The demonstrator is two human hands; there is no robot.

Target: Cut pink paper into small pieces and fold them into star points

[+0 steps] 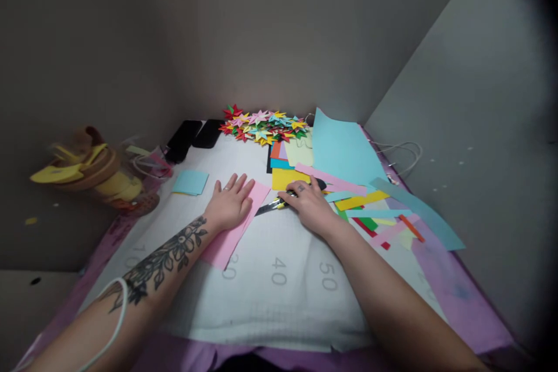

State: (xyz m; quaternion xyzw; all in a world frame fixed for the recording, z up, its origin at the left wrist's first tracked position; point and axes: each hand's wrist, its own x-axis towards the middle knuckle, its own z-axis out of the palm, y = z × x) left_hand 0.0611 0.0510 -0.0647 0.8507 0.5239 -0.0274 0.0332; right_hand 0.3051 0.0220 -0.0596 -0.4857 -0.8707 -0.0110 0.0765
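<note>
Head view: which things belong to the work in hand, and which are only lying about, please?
In use:
pink paper, under the left hand
utility knife, in the right hand
numbered white sheet, beneath

Apparently just lying about:
folded paper stars
two black phone-like slabs
light-blue paper squares
loose paper strips

Two black phone-like slabs [185, 136] I see toward the back, folded paper stars [261, 134] heaped beside them, a blurred brown-rimmed container [104, 170] farther left, grey walls [279, 29]
</note>
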